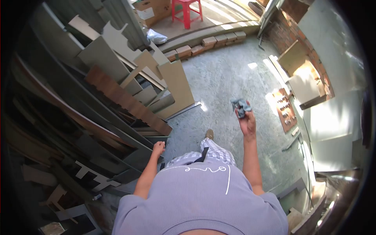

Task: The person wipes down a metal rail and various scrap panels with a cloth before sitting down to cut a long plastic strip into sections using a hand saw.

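A crumpled grey-blue cloth point(241, 105) is gripped in my right hand point(247, 122), raised in front of me over the concrete floor. Part of the cloth looks dark, and its folds hide some of my fingers. My left hand point(158, 148) hangs low at my left side with its fingers curled; whether anything small is inside them is too small to tell. It is nearest to the leaning boards and a brown wood-grain panel point(125, 100).
Cut boards point(178, 88) and dark sheets lean along the left. A row of bricks point(197, 49) lines the far edge, with a red stool point(187, 11) beyond. On the right lie a brown board with metal pieces point(285, 111) and a leaning panel point(307, 84).
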A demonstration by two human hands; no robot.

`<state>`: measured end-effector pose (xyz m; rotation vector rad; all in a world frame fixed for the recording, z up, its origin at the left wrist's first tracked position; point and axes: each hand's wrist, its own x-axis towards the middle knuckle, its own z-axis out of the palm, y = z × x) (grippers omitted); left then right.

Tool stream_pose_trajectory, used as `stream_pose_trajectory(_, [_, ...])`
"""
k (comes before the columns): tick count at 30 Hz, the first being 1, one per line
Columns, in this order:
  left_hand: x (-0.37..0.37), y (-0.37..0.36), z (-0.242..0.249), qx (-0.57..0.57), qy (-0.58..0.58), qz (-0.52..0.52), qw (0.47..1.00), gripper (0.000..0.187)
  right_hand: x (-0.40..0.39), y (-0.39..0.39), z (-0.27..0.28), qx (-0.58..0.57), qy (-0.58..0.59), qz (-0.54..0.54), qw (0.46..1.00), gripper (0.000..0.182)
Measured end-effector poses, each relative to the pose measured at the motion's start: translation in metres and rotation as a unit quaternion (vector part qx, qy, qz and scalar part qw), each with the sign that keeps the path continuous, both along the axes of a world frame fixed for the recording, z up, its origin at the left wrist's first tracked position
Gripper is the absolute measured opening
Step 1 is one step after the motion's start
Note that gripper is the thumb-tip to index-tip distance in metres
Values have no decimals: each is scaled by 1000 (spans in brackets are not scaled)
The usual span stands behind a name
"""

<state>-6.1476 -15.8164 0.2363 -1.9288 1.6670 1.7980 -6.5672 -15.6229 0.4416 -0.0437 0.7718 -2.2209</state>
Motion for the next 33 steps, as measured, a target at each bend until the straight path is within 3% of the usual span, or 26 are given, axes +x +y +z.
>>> stream_pose_trajectory(6, [-200,-2,20,49,61,-79,994,33,-107,-13,8,50,63,39,996,43])
stream_pose_trajectory(8, [-277,4,73,45,161,-79,983,37,-127,-11,3,71,64,70,993,41])
stream_pose_trajectory(14, [-448,11,175,180,320,-93,925,76,-160,-47,-20,142,82,210,964,35])
stream_pose_trajectory(18, [-508,-10,202,227,332,-89,911,44,-197,-81,-43,202,144,234,940,29])
stream_pose_trajectory(21, [-555,-38,170,239,337,-45,909,39,-246,-107,-64,257,235,254,902,34])
stream_pose_trajectory(23, [-585,-61,159,256,347,-39,902,39,-276,-129,-64,315,164,277,893,38])
stream_pose_trajectory(26, [-637,-101,153,257,356,-43,898,33,-314,-167,-35,254,-4,276,927,50])
stream_pose_trajectory(27, [-651,-113,158,270,370,-39,888,30,-329,-167,-33,270,-6,286,919,50])
stream_pose_trajectory(29, [-680,-148,170,252,364,-36,896,26,-365,-197,-36,172,-103,343,918,55])
stream_pose_trajectory(31, [-698,-171,174,186,330,-128,916,25,-392,-218,-48,173,-116,360,909,61])
stream_pose_trajectory(33, [-712,-190,166,149,331,-126,923,23,-410,-251,-56,140,-187,388,892,65])
